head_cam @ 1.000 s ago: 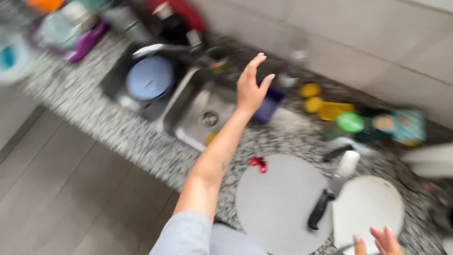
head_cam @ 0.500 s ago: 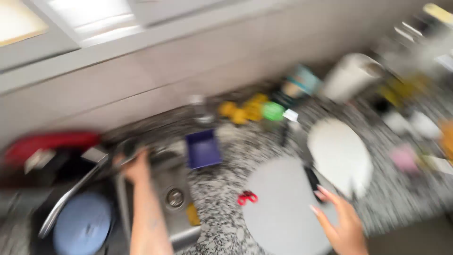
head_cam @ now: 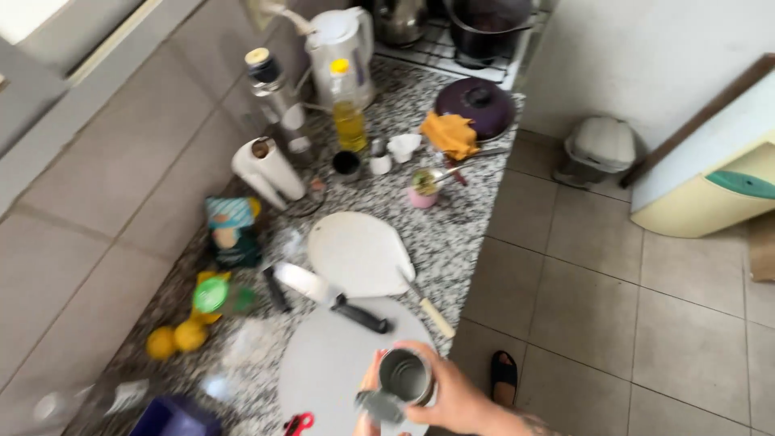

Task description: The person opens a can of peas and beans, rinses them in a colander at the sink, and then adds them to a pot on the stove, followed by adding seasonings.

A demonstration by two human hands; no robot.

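Over the grey cutting board (head_cam: 331, 363), the right hand (head_cam: 452, 396) clasps an open tin can (head_cam: 405, 376); left grip hidden, cannot tell.

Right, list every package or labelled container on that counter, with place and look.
Oil bottle: far end by the white kettle, tall, clear, yellow cap.
Carton: by the wall, teal, blurred picture.
Paper towel roll: beside the carton, white.
Open can: in the right hand over the grey board, bare metal.

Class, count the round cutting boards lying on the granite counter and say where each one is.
2. A white board lies mid-counter; a grey board sits nearer, under the knife and beneath the right hand holding a metal can. Clutter may hide others.
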